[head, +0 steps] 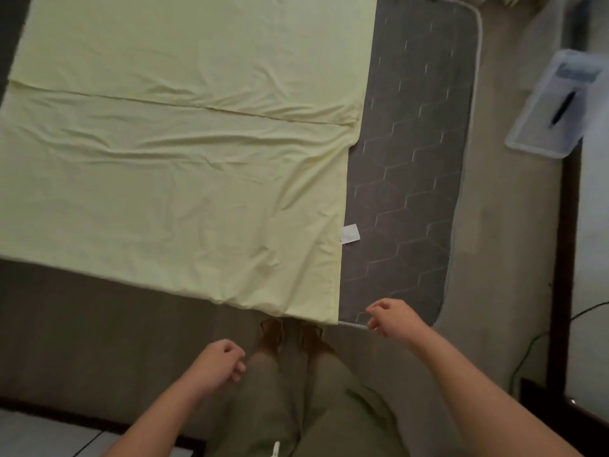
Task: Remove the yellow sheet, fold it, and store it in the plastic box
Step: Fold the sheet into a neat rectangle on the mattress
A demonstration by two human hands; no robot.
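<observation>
Two bare hands low in view, both empty. Left hand (219, 364): fingers (238, 369) loosely curled, gripping nothing, above trouser leg (270, 390). Right hand (392, 318): fingers (379, 308) loosely curled, gripping nothing, at mattress (412, 192) near edge; contact unclear. Yellow sheet (184, 166) spread flat on mattress, one layer lapped over another, near corner just left of right fingers. Plastic box (527, 133) blurred, well apart, far ahead-right of right fingers.

The sheet (171, 179) is pale yellow, its tag (350, 233) white. The mattress (405, 179) is dark grey, quilted in hexagons. The blurred box (527, 145) looks clear, perhaps blue-labelled. Trousers (296, 390) olive.
</observation>
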